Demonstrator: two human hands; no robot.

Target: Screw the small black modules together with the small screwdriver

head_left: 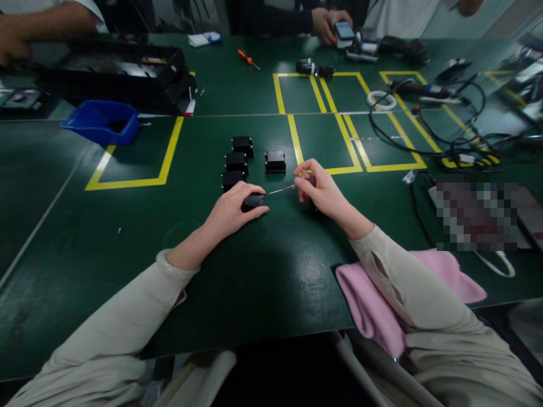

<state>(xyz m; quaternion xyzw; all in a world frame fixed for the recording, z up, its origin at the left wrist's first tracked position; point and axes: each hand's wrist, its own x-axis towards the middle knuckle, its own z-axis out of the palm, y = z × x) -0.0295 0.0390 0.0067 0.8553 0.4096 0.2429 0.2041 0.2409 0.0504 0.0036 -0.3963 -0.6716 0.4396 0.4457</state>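
On the green table, my left hand (232,208) grips a small black block (253,201) between thumb and fingers. My right hand (316,183) is closed around the handle of a screwdriver (280,190), whose thin metal shaft points left and meets the right end of that block. Behind my left hand stand similar black blocks in a column: one far (242,144), one in the middle (236,162) and one near (232,180), the last partly hidden by my fingers. Another black block (275,161) sits apart, to the right of the column.
A blue bin (106,120) and black trays (123,73) stand at the left. An orange screwdriver (248,59) lies farther back. Cables (428,135) and a white ring (380,100) are at the right; a pink cloth (369,299) lies under my right forearm. Co-workers' hands (326,25) show across the table.
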